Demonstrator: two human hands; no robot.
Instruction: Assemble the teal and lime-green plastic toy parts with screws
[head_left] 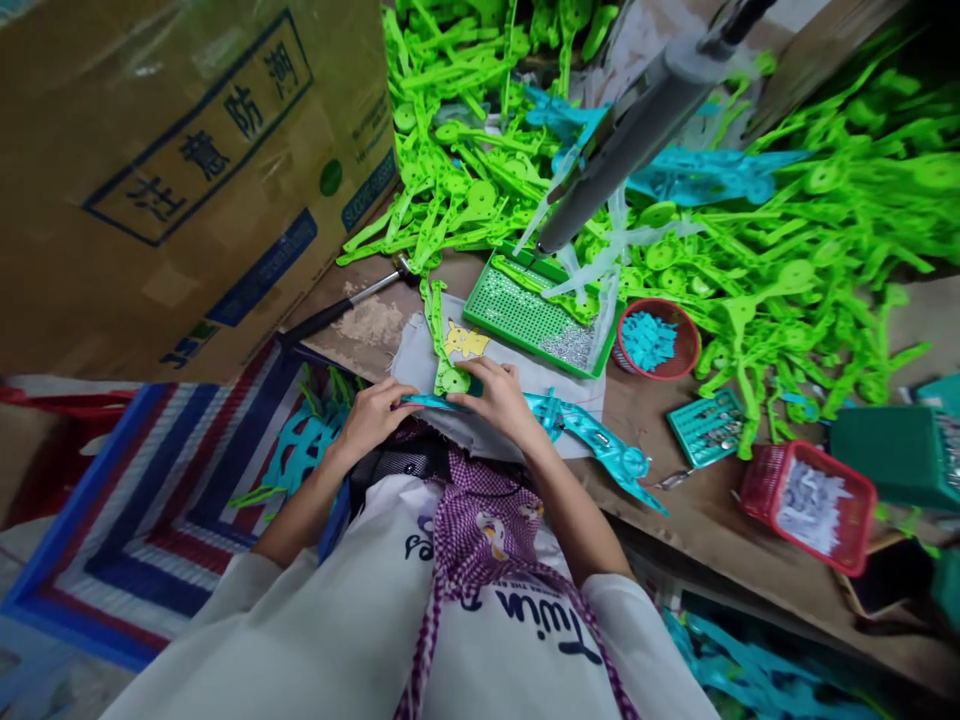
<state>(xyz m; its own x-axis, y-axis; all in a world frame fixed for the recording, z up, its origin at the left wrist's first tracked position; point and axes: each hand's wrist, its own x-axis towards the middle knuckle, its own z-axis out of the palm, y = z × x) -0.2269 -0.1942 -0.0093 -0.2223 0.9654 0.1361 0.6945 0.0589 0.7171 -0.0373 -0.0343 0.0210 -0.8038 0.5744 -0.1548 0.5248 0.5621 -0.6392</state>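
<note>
My left hand (373,417) pinches the near end of a teal plastic strip (592,435) that lies across a grey cloth (420,352) at the table's near edge. My right hand (501,398) presses down, fingers curled, where a bright green plastic strip (436,322) crosses the teal one. The green strip runs away from me over a yellow cartoon print on the cloth. Both hands touch the crossing point, which their fingers partly hide.
A green tray (525,318) of small metal pieces lies just beyond. A red bowl (679,345) holds blue bits; a teal tray (705,425) and red basket (817,505) sit right. Green strips (787,250) pile behind, under a grey machine arm (637,135). A cardboard box (187,170) stands left, a hammer (345,303) beside it.
</note>
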